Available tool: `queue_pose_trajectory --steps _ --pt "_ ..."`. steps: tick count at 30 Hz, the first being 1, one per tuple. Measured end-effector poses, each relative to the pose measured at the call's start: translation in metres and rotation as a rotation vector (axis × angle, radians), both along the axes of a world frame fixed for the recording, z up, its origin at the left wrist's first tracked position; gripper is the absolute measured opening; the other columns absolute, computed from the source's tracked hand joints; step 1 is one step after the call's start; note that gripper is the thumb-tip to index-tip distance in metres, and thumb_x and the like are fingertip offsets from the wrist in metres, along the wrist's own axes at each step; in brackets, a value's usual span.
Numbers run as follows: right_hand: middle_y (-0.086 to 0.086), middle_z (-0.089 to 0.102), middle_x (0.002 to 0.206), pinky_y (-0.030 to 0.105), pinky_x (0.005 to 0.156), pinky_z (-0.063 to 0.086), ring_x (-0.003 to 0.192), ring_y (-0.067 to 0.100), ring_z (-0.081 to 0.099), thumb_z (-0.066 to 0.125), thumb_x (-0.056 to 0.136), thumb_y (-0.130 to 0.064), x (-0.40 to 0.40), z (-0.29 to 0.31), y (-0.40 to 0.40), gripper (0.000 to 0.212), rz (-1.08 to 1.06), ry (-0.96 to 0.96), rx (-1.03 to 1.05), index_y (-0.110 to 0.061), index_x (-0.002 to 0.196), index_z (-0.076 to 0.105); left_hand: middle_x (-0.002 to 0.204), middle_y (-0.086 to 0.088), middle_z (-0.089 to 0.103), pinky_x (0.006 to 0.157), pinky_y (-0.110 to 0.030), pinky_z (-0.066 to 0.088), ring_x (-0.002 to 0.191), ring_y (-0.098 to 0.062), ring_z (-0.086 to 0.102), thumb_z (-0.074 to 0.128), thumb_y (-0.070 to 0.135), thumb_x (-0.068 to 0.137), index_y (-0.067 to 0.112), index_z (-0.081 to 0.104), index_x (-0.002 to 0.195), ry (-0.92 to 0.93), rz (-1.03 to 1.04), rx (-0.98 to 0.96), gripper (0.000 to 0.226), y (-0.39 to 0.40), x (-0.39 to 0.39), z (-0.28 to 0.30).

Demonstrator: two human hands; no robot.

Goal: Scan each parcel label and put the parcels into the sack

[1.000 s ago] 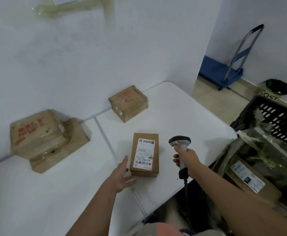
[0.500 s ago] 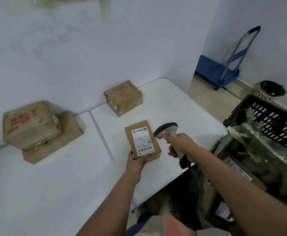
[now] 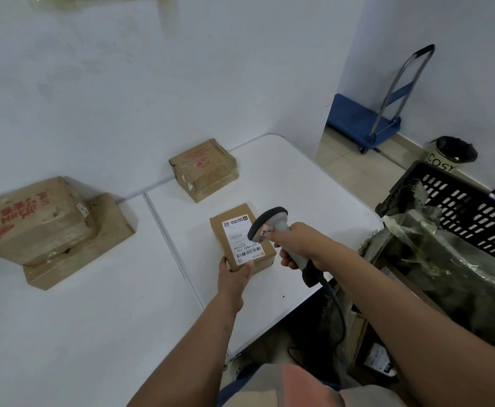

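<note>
A white folding table (image 3: pixel 299 183) with a seam across its middle stood against a pale, stained wall (image 3: pixel 122 83). Beyond the table's far corner, a blue platform trolley (image 3: pixel 360 121) with a grey metal handle stood on the beige tiled floor (image 3: pixel 355 168) against the wall, and near it sat a small round bin (image 3: pixel 454 151) lined with a black bag and lettered "COSY". A black slotted plastic crate (image 3: pixel 472 210) stood to the right of the table, just in front of that bin.
</note>
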State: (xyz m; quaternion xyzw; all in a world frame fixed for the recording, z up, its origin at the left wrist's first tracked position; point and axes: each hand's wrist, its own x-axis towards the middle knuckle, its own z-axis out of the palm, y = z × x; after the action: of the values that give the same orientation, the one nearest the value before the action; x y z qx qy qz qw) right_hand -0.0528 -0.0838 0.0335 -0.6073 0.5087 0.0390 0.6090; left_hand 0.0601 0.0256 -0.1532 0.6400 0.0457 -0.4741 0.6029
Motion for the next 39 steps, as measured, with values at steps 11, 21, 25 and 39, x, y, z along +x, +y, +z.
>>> queue_pose_trajectory --steps 11,21,25,39 --pt "0.01 0.054 0.062 0.024 0.048 0.046 0.051 0.019 0.053 0.066 0.091 -0.039 0.002 -0.004 0.001 0.036 -0.005 0.009 0.007 -0.004 0.087 0.056 0.141 -0.009 0.053 0.104 -0.048 0.049 0.128 -0.031 0.053 0.076 0.013 0.085 0.026 0.026 0.152 0.007 -0.004 0.04 0.085 -0.002 0.0 0.004" --pt "0.01 0.054 0.064 0.022 0.046 0.045 0.05 0.018 0.054 0.065 0.091 -0.042 0.001 -0.008 0.0 0.039 -0.035 -0.015 0.039 -0.004 0.088 0.055 0.14 -0.011 0.054 0.102 -0.046 0.051 0.126 -0.031 0.055 0.074 0.008 0.086 0.023 0.027 0.153 0.026 0.001 0.049 0.083 -0.002 -0.001 0.01" --pt "0.01 0.055 0.065 0.022 0.045 0.045 0.047 0.017 0.056 0.066 0.089 -0.047 -0.007 -0.019 -0.007 0.045 -0.129 -0.048 0.031 -0.003 0.094 0.056 0.134 -0.008 0.059 0.097 -0.041 0.055 0.113 -0.026 0.06 0.072 0.009 0.089 0.022 0.033 0.151 -0.024 -0.155 0.107 0.075 0.002 0.019 0.02" --pt "0.013 0.059 0.065 0.028 0.048 0.046 0.053 0.021 0.06 0.067 0.09 -0.044 -0.083 -0.07 -0.017 0.043 -0.633 -0.066 -0.034 -0.002 0.088 0.057 0.157 -0.02 -0.029 0.117 -0.062 0.007 0.147 -0.05 -0.004 0.06 0.073 0.078 0.039 -0.011 0.155 -1.057 -1.035 0.773 0.11 -0.041 0.007 0.045"
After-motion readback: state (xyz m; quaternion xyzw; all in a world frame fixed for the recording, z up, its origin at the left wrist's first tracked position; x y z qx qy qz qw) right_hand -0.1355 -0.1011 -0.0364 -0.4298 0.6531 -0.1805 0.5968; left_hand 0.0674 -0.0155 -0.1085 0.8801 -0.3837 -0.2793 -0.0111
